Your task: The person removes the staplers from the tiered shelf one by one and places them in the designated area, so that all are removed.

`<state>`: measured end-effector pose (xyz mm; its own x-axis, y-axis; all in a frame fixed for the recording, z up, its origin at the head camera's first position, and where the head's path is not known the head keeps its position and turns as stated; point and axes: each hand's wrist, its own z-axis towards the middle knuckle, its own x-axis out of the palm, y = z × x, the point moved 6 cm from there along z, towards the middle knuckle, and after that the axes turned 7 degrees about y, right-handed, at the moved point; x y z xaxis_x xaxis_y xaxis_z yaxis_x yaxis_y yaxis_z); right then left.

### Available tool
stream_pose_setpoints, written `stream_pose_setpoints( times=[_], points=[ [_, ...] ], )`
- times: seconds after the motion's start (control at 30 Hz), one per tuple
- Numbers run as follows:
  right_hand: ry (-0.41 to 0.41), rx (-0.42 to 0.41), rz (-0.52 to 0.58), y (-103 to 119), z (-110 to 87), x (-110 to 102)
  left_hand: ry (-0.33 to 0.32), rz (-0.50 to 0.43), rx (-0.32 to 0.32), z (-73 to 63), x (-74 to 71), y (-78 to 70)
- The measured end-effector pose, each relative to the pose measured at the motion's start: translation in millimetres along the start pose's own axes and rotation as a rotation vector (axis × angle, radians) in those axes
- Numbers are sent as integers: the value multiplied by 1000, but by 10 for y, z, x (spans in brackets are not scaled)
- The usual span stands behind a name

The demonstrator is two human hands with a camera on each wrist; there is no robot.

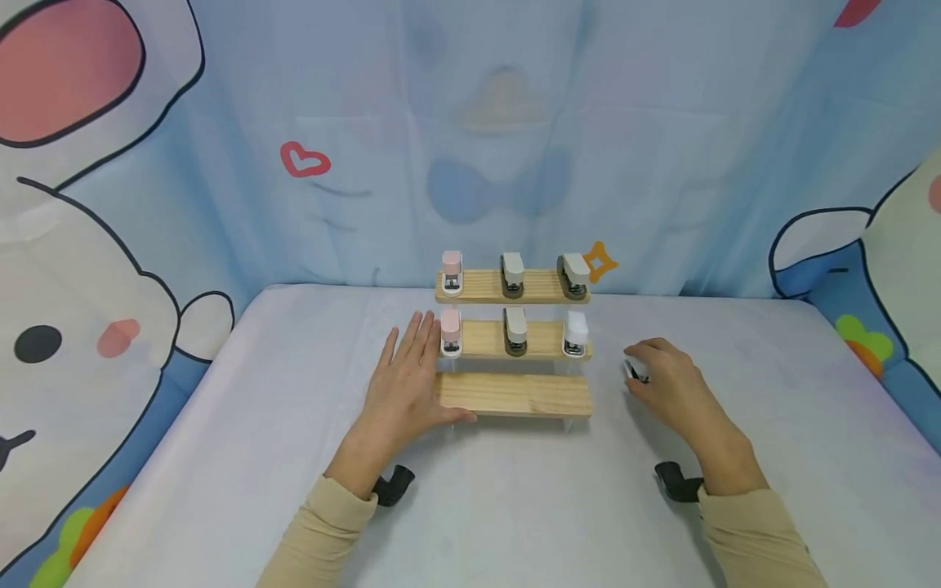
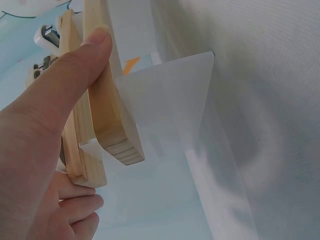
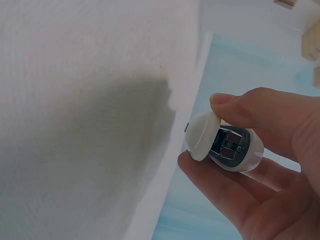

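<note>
A three-tier wooden display rack [image 1: 515,395] on clear side supports [image 2: 170,90] stands mid-table. My left hand [image 1: 403,390] lies along its left side, fingers straight and pointing away in the head view. Its thumb [image 2: 75,75] rests on the front of the lowest board. To the right of the rack, my right hand [image 1: 672,388] pinches a small white stapler [image 3: 235,147] between thumb and fingers. Its dark metal inside shows in the right wrist view; the hand mostly covers it in the head view.
Three mini staplers, one pink [image 1: 452,273], stand on the top board. The middle board carries another pink stapler [image 1: 451,333], a grey-white one [image 1: 515,331] and a white one [image 1: 576,333]. A cartoon-printed blue curtain [image 1: 353,98] hangs behind the white-covered table [image 1: 515,514].
</note>
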<state>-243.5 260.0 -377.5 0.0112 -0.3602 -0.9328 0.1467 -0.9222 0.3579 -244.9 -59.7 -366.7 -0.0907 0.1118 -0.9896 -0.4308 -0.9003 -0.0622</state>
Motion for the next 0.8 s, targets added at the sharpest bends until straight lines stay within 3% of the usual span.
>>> stream_pose_setpoints(
  times=[0.23, 0.57, 0.8],
  points=[
    [16, 14, 17, -66, 40, 69, -3, 7, 4, 3, -1, 2],
    [115, 50, 26, -138, 50, 120, 8, 3, -2, 6, -10, 7],
    [127, 49, 28, -152, 37, 125, 5, -19, -1, 5, -9, 1]
  ],
)
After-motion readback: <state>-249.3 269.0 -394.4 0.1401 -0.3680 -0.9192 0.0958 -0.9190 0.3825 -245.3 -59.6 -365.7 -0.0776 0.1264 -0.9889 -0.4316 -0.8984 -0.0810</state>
